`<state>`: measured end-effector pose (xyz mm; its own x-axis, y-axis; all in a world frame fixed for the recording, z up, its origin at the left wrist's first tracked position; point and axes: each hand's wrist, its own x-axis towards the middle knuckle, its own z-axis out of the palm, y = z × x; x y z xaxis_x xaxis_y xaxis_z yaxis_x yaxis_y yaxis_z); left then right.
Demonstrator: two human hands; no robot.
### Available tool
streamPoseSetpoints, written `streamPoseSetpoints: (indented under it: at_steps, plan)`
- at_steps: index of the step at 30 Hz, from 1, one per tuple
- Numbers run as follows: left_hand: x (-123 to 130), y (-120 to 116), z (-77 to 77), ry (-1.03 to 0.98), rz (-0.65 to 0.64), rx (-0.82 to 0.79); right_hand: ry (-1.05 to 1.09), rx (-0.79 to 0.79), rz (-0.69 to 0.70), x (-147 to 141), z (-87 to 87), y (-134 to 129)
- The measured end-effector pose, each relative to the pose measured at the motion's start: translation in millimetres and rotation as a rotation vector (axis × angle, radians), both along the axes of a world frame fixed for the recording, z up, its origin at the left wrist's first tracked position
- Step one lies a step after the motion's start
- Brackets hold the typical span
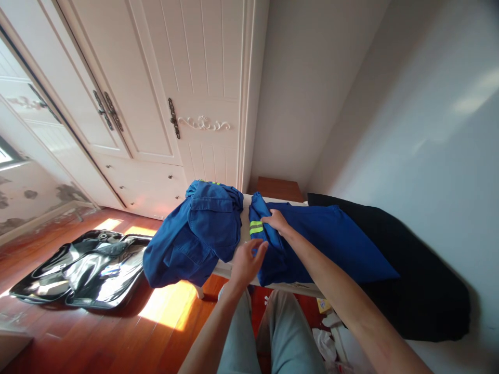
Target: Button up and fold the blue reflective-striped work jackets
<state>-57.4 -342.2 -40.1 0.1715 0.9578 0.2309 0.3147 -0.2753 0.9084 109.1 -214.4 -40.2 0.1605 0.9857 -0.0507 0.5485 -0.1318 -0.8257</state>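
A blue work garment (327,234) with a yellow-and-grey reflective strip is spread over the narrow bench, its left part folded over. My right hand (276,222) grips the folded cloth beside the strip, fingers closed on it. Just left of and nearer to me than that fold is my left hand (249,259), its fingers loosely curled and a little apart. Blue cloth shows between them, and I see none clearly held. A second blue work garment (210,218) lies bunched on the bench's left end and hangs over the front edge.
A black board or cover (421,280) lies at the right, by the wall. An open suitcase (136,275) with items in it rests on the wooden floor at left. White wardrobes (210,62) stand behind the bench. Papers and a bag (324,343) sit below right.
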Motion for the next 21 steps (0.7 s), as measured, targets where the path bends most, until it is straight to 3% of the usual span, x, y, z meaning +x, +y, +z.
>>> streamPoseSetpoints:
  at_steps: [2, 4, 8, 16, 21]
  plan:
    - [-3.5, 33.6, 0.5, -0.009, 0.109, -0.019, 0.059, 0.001, -0.008, 1.5, 0.2, -2.8]
    - [-3.1, 68.8, -0.2, 0.106, 0.197, -0.066, 0.130, -0.010, -0.009, 3.3, 1.5, -5.4]
    - [4.8, 120.7, 2.2, 0.304, 0.210, -0.146, 0.280, -0.051, -0.008, 7.4, 2.2, -11.3]
    - [14.0, 149.8, 15.0, 0.684, 0.159, -0.224, 0.489, -0.150, 0.000, 14.2, -4.9, -22.0]
    - [6.5, 159.8, 15.3, 0.650, 0.195, -0.217, 0.595, -0.174, 0.073, 26.2, -2.3, -28.4]
